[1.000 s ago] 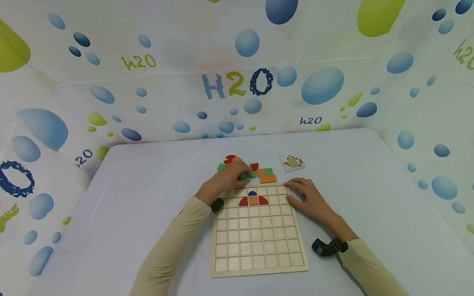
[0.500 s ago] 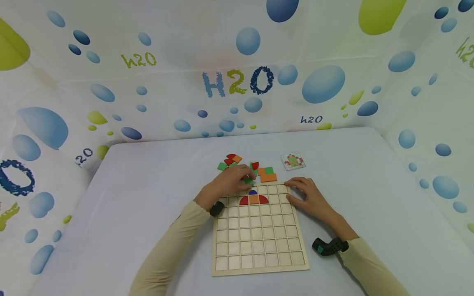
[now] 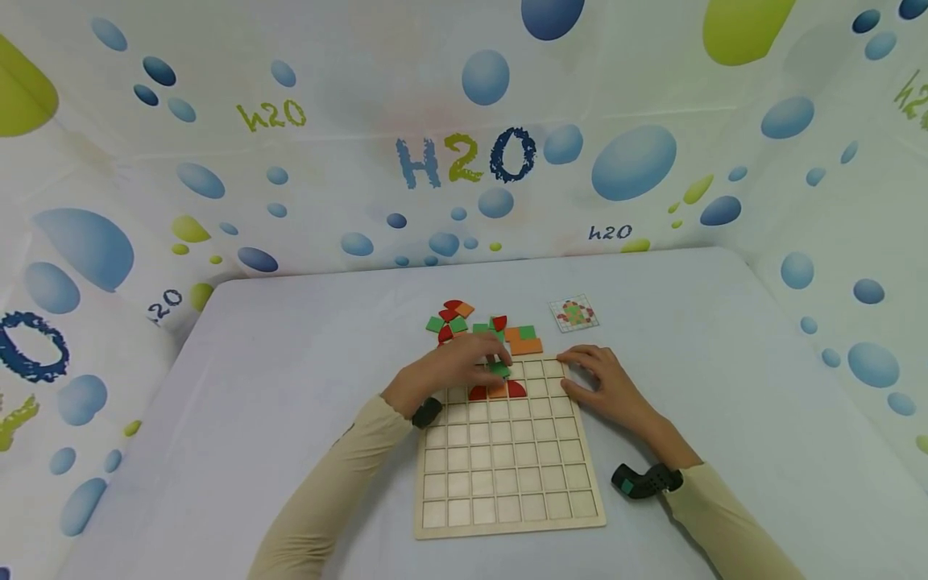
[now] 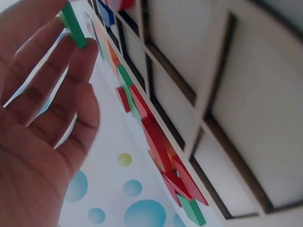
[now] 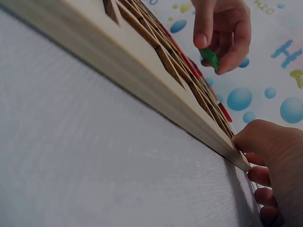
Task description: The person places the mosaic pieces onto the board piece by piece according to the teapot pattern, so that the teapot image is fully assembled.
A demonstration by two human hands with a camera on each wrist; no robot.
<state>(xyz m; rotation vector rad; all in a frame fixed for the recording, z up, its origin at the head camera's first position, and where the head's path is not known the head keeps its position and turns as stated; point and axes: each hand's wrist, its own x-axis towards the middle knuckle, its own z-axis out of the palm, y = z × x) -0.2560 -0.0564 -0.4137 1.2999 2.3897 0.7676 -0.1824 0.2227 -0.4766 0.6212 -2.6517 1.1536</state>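
My left hand [image 3: 460,362] pinches a green square tile [image 3: 500,369] between thumb and fingertips, above the far rows of a wooden grid board [image 3: 507,463]. In the right wrist view that green tile [image 5: 209,57] is tilted and clear of the board. Beneath the hand, red quarter-round tiles [image 3: 516,390] flank an orange square tile [image 3: 496,392] in the second row. A blue tile [image 4: 105,13] shows in the left wrist view; the hand covers it in the head view. My right hand [image 3: 605,387] holds the board's right edge by its far corner, thumb against the side.
Loose red, green and orange tiles [image 3: 458,324] lie behind the board's far edge, with an orange tile [image 3: 526,346] and others to their right. A pattern card [image 3: 574,313] lies farther right. White cloth [image 3: 304,354] covers the table and a printed backdrop rises behind.
My left hand has moved right and nearer from the loose tiles to over the board, bringing the green tile with it. The right hand keeps its place at the board's corner.
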